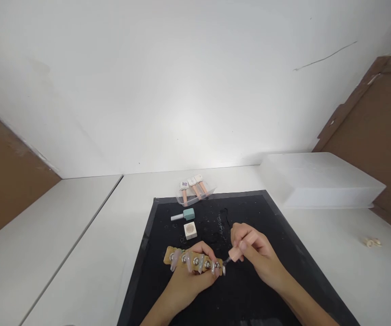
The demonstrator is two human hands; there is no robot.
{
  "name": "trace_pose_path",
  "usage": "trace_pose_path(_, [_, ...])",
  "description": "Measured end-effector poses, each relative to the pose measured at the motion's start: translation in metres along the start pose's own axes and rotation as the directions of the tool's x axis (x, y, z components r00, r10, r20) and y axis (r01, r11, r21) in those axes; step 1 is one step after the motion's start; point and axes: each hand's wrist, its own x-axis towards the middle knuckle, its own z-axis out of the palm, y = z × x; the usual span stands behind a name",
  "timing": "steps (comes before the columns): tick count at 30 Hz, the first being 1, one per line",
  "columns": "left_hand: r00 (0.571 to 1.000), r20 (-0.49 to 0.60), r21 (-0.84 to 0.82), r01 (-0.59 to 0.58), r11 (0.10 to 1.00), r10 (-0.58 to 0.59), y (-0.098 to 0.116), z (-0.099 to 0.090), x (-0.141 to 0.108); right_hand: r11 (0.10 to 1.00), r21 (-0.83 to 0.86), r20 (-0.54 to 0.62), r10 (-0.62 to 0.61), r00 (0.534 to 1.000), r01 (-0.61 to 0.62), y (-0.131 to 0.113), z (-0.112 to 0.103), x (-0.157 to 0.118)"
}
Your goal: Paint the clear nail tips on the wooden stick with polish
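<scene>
My left hand is closed around a tan nail display stand with a row of metal studs. Several long, shiny false nails sit on the studs. Between the thumb and fingers of my right hand is a nail polish brush with a pale pink cap handle. Its dark bristle end points left and reaches the false nail at the stand's right end; whether it touches I cannot tell. Just beyond my left hand stands a small white square bottle, its top facing me.
A teal bottle with a white cap lies on the black mat. Behind it, a clear tray holds several pink-capped bottles. At right are a white box and small beige rings. A white wall rises behind.
</scene>
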Motion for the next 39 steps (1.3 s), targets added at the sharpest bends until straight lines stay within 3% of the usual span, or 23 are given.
trace_pose_path(4, [1.0,-0.018,0.027,-0.002,1.0,0.002,0.001,0.002,0.0,0.999,-0.047,0.085,-0.017,0.996,0.021,-0.003,0.001,0.0])
trace_pose_path(11, [1.0,-0.014,0.044,0.006,0.999,-0.005,-0.001,0.001,0.0,0.998,-0.047,-0.033,-0.042,0.999,0.04,0.0,-0.001,0.002])
trace_pose_path(16, [1.0,0.004,-0.031,-0.006,0.999,0.006,0.001,0.001,-0.001,0.998,-0.038,0.076,-0.047,0.996,0.05,0.0,0.0,0.001])
trace_pose_path(21, [1.0,-0.029,-0.077,0.009,0.997,-0.011,0.002,0.001,-0.001,0.999,0.005,-0.07,-0.045,0.997,0.045,0.004,0.0,0.001])
trace_pose_path(23, [0.999,-0.036,-0.105,0.013,0.994,-0.017,0.002,0.001,-0.001,0.999,0.05,-0.085,-0.018,0.996,0.023,0.006,0.0,0.0])
trace_pose_path(28, [0.999,-0.04,-0.198,0.012,0.98,-0.021,0.002,0.0,0.0,0.995,0.089,0.054,0.042,0.998,-0.047,0.008,0.001,-0.003])
trace_pose_path(35, [0.999,-0.032,-0.243,0.023,0.97,-0.032,0.001,0.0,0.0,0.978,0.191,-0.088,0.101,0.991,-0.083,0.006,0.003,0.0])
trace_pose_path(39, [0.999,-0.019,-0.247,0.03,0.969,-0.036,0.001,-0.002,0.0,0.966,0.209,0.031,0.149,0.988,-0.152,0.006,0.003,-0.002])
